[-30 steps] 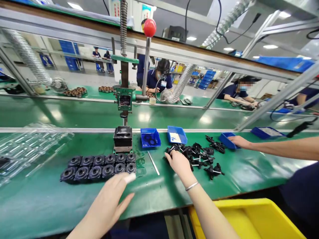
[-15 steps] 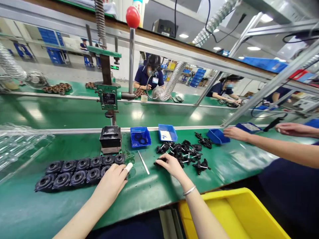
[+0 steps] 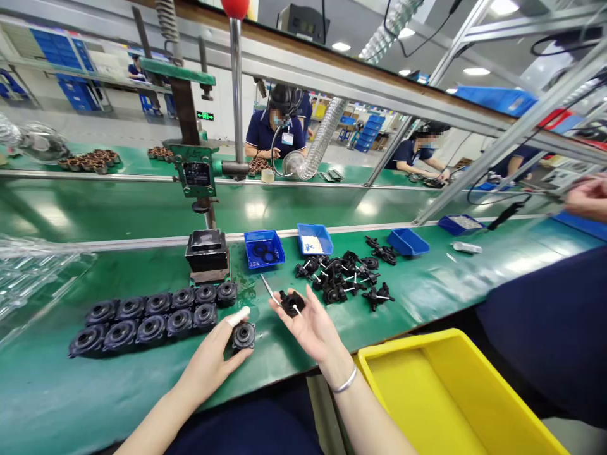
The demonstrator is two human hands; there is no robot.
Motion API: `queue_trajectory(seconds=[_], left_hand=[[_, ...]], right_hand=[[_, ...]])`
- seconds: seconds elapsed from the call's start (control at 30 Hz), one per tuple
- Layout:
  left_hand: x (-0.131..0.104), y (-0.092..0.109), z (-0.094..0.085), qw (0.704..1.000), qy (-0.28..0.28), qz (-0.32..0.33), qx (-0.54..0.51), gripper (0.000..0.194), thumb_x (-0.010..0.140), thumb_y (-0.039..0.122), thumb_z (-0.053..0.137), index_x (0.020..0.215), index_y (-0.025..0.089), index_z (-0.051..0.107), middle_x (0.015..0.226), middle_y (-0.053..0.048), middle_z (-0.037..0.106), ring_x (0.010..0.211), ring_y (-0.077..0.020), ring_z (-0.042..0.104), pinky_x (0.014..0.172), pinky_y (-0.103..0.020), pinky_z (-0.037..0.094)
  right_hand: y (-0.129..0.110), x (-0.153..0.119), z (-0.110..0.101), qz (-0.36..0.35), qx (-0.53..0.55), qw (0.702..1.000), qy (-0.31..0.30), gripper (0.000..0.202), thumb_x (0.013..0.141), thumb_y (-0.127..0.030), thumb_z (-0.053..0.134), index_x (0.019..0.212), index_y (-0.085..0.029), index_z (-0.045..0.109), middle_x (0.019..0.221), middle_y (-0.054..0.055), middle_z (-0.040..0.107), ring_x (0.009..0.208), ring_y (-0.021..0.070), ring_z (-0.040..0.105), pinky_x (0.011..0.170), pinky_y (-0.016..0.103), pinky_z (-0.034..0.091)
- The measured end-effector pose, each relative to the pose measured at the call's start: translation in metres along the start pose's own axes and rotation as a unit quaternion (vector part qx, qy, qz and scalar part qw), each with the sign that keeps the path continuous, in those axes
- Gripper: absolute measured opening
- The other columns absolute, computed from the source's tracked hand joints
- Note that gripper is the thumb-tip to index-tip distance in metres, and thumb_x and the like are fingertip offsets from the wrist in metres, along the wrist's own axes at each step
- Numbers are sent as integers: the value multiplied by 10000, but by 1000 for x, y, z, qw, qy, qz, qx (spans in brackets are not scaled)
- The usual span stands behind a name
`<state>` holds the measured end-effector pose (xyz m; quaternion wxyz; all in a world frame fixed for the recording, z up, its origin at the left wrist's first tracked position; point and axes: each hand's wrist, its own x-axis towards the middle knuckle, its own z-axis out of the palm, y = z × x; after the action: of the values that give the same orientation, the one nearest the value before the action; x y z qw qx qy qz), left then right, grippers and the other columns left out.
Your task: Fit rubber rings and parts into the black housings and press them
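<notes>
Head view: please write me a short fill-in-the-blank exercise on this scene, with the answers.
Dark round parts stand in ____ rows near the left hand.
The right hand holds a black part with a ____ pin.
The bracelet is on the ____ wrist.
The large bin at the bottom is ____.

Missing words: two; white; right; yellow.

Bright ceiling lights (image 3: 477, 71), grey floor (image 3: 114, 131)
</notes>
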<state>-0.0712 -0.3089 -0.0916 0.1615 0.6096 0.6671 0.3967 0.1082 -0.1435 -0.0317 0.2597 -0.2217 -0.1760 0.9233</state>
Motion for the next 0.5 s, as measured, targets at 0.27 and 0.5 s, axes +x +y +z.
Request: queue_trajectory(seconds=[0.27, 0.5], left_hand=[[-11, -4, 12, 974, -10, -96, -207, 714, 859, 312, 697, 1467, 246, 329, 1296, -94, 626, 1220, -230, 612, 1121, -446, 449], [-10, -5, 12, 963, -5, -111, -247, 794, 822, 252, 734, 1481, 238, 291, 1272, -91, 634, 1208, -225, 613, 1102, -421, 464]], right_hand=[[11, 1, -3, 4, -69, 997, 37, 272, 838, -206, 767, 1078, -92, 712, 1196, 148, 696, 1112, 251, 693, 1049, 360, 547], [20, 4, 8, -3, -188, 982, -18, 272, 839, -287, 804, 1053, -131, 742, 1222, 126, 700, 1215, 264, 635, 1152, 419, 424]])
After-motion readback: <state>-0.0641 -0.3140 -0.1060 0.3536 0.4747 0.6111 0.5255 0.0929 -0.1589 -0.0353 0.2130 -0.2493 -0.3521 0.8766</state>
